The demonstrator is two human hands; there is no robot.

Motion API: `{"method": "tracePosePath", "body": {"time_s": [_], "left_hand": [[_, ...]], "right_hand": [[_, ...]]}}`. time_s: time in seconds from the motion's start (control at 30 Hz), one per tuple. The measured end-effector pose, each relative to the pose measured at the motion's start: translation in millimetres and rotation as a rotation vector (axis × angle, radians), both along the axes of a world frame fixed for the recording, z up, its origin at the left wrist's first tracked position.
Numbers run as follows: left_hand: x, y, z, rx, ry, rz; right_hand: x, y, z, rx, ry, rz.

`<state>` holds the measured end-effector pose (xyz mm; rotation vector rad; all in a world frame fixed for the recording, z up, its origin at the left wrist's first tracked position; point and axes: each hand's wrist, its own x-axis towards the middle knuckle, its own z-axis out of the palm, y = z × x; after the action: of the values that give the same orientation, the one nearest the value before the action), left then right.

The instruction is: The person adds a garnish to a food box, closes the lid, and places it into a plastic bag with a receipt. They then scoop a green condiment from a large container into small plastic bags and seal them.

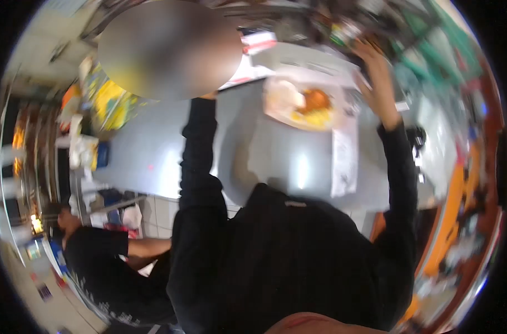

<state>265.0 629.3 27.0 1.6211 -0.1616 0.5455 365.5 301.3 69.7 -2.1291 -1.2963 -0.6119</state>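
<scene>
On the grey metal table [147,150] lies a white takeaway box [279,114], its lid folded back. Inside it are a white mound that looks like rice [287,94], a browned, fried-looking piece [317,101] and yellow food [316,118]. My right hand [378,83] reaches past the box's right side, blurred, fingers stretched and thumb apart, near the small items at the back. I see nothing held in it. My left hand [210,96] shows only at the wrist; a smeared oval patch covers its fingers. A long printed paper strip [345,164] lies right of the box.
Yellow packaging [111,103] sits at the table's left end. Cluttered shelving [298,25] runs along the back. A person in a black shirt [100,259] is at the lower left. Clear plastic bags [440,133] and an orange shelf edge [451,217] are on the right.
</scene>
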Motion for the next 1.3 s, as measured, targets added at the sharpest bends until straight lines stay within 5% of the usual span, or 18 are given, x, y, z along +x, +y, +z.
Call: {"method": "tracePosePath", "body": {"time_s": [0.07, 0.17, 0.33, 0.4, 0.47, 0.53, 0.6, 0.67, 0.8, 1.07, 1.1, 1.17, 1.2, 1.3], "left_hand": [[-44.8, 38.1, -20.0, -0.052, -0.008, 0.180], [-93.8, 92.5, -45.6, -0.135, 0.056, 0.523], [-107.0, 96.9, -53.6, -0.010, 0.000, 0.730], [-105.5, 40.8, -37.3, 0.100, 0.019, 0.587], [-90.2, -8.1, -24.3, 0.501, -0.084, 0.221], [-69.3, -44.3, -39.3, 0.849, -0.153, 0.165], [-60.2, -82.9, -28.2, 0.578, 0.048, -0.040], [-64.2, -110.5, -38.3, 0.417, -0.095, -0.032], [-89.9, -237.9, 4.0, 0.280, -0.093, -0.433], [-152.3, -577.8, -9.6, 0.135, -0.111, -1.070], [-167.8, -631.3, -4.7, 0.127, 0.045, -1.125], [-188.3, -741.1, -12.5, 0.324, -0.181, -1.227], [-202.6, -793.7, 3.4, 0.584, -0.644, -1.221], [-253.5, -949.6, -3.9, 0.627, -0.965, -1.449]], "right_hand": [[-33.3, 9.8, -4.5, 0.058, -0.095, -0.173], [-74.7, 37.0, -6.8, -0.004, 0.064, -0.048], [-108.1, 62.1, -35.0, -0.039, 0.246, -0.049], [-125.7, 42.3, -47.4, -0.038, 0.290, -0.116], [-149.8, 18.4, -49.6, 0.030, 0.398, -0.191], [-174.8, -26.2, -71.5, 0.104, 0.448, -0.320], [-207.3, -71.3, -81.8, 0.152, 0.458, -0.516], [-240.3, -112.9, -74.7, 0.166, 0.380, -0.704], [-320.5, -221.9, -78.4, 0.317, 0.336, -1.123], [-549.9, -500.9, -109.1, 0.660, 0.387, -1.703], [-562.8, -528.5, -113.9, 0.715, 0.414, -1.752], [-591.7, -591.1, -109.1, 0.652, 0.463, -1.747], [-607.3, -612.0, -105.7, 0.622, 0.514, -1.741], [-611.1, -697.1, -58.7, 0.598, 0.432, -1.624]]}}
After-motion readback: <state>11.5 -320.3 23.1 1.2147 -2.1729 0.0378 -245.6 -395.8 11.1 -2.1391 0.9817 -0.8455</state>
